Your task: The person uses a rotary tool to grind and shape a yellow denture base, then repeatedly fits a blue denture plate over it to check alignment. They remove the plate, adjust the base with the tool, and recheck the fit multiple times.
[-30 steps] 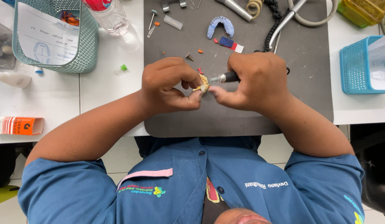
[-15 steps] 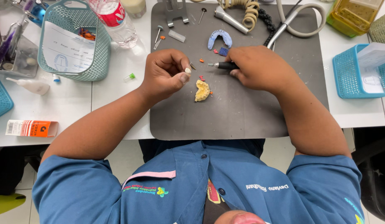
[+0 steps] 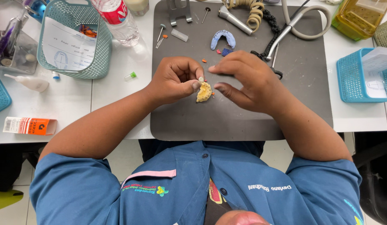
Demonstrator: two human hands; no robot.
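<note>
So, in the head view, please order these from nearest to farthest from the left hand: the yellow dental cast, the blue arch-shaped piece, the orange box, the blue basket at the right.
From the left hand:
1. Yellow dental cast, on the mat right beside its fingertips.
2. Blue arch-shaped piece, further up the mat.
3. Orange box, far left on the white table.
4. Blue basket, far right.

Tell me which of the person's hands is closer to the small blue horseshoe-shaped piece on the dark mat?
Right. The right hand lies just below the blue horseshoe-shaped piece, its knuckles close to it. The left hand sits farther off, down and to the side, pinching a small pale bit by the yellow dental model.
</note>
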